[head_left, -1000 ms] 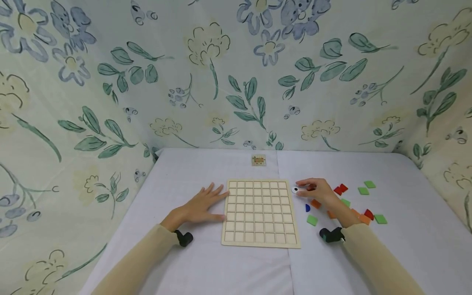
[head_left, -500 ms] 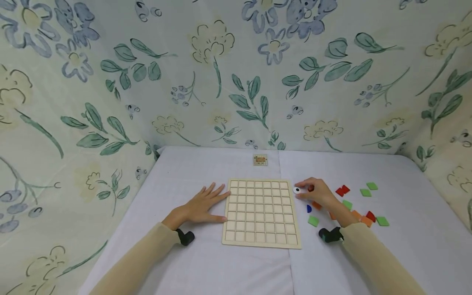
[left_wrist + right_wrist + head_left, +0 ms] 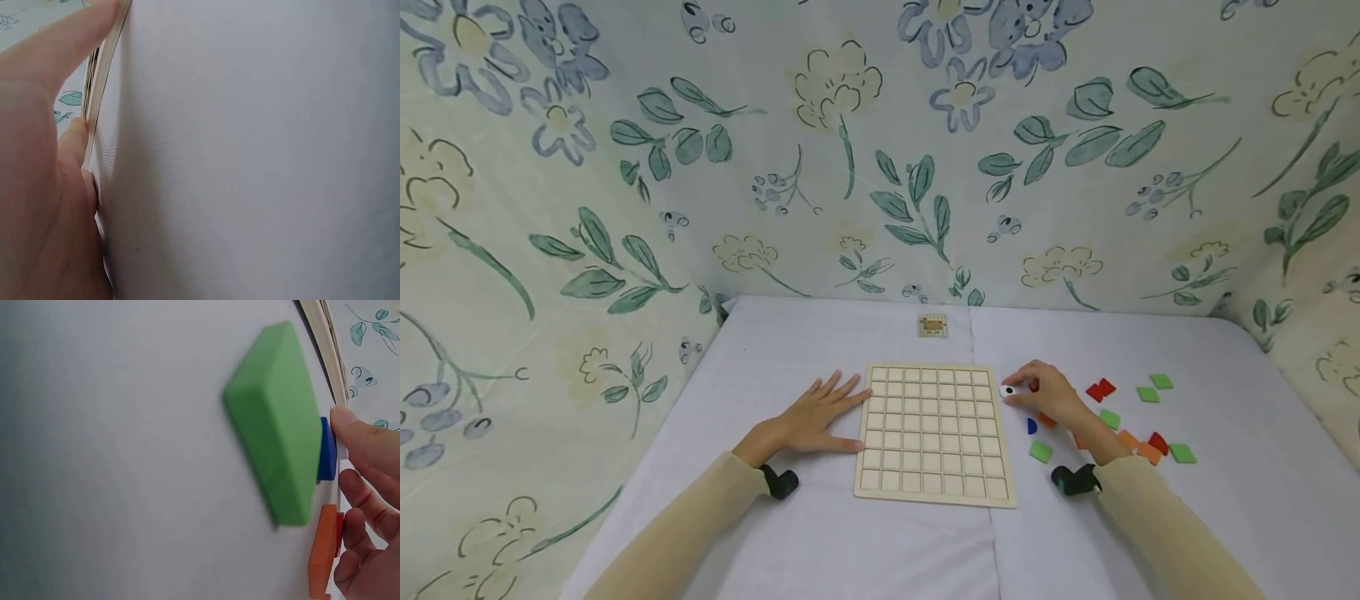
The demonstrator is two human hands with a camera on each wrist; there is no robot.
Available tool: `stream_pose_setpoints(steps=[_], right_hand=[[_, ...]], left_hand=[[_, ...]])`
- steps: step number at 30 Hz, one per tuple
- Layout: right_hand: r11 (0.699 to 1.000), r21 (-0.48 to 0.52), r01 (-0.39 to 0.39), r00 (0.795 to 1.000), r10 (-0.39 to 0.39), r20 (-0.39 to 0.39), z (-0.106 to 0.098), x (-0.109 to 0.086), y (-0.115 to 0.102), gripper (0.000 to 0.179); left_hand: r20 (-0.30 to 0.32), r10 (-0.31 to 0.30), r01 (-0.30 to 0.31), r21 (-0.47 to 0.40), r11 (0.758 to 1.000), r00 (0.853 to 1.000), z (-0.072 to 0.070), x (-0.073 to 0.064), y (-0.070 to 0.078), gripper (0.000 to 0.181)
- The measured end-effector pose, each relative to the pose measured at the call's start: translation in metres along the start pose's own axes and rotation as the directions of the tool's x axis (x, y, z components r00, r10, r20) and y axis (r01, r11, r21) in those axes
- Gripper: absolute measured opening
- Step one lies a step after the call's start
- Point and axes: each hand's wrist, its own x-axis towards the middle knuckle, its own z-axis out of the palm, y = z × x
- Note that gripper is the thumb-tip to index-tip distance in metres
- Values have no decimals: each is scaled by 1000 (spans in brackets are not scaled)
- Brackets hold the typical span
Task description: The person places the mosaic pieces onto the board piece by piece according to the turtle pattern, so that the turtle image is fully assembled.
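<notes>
A square wooden grid board [image 3: 936, 432] lies on the white cloth. My left hand [image 3: 808, 419] rests at its left edge with fingers spread, the thumb and fingertips touching the rim. At the board's upper right edge my right hand [image 3: 1047, 392] pinches a small white round piece with a black dot [image 3: 1008, 390] between thumb and fingers. Just below that hand lie a blue half-round piece [image 3: 1032, 426] and a green tile [image 3: 1041, 452]. In the right wrist view the green tile [image 3: 275, 425] looms large, and the fingers mostly hide the white piece.
Loose red pieces [image 3: 1101, 389], orange tiles [image 3: 1148, 453] and green tiles [image 3: 1161, 381] are scattered around the right forearm. A small patterned card [image 3: 932, 326] lies behind the board. A floral curtain [image 3: 850, 167] closes off the back and sides.
The head view has shifted slightly, so everything appears a little further right. Both hands keep nearly the same places by the board, and the white piece stays pinched.
</notes>
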Motion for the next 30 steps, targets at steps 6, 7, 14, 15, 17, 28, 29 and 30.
stream_pose_setpoints(steps=[6,7,14,15,17,28,29,30], right_hand=[[1000,-27,-5,1000,5,-9,-4,-4,-8,28],[1000,-27,-12,1000,12,-16,-6,-4,-11,28],[1000,19,3,999,-3,-49,-11,-1,-36,29],[999,29,16,999,-15,-50,-11,0,-41,28],[997,53,48,998,-45,-52,-8,3,-50,28],[969,206,135,990,-140,9,37,24,-107,26],[966,215,144,988,-151,17,42,26,-112,25],[964,220,150,987,-159,24,48,28,-117,25]], left_hand=[[10,-6,6,18,1000,1000,3,2,-1,96],[13,-8,7,18,1000,1000,3,2,0,96],[17,-13,13,16,1000,1000,3,0,1,98],[18,-15,14,19,1000,1000,3,0,1,98],[17,-15,15,21,1000,1000,3,0,-1,98],[12,1,-1,3,1000,1000,0,0,1,96],[12,0,0,2,1000,1000,0,0,2,96],[11,0,0,4,1000,1000,0,0,1,96]])
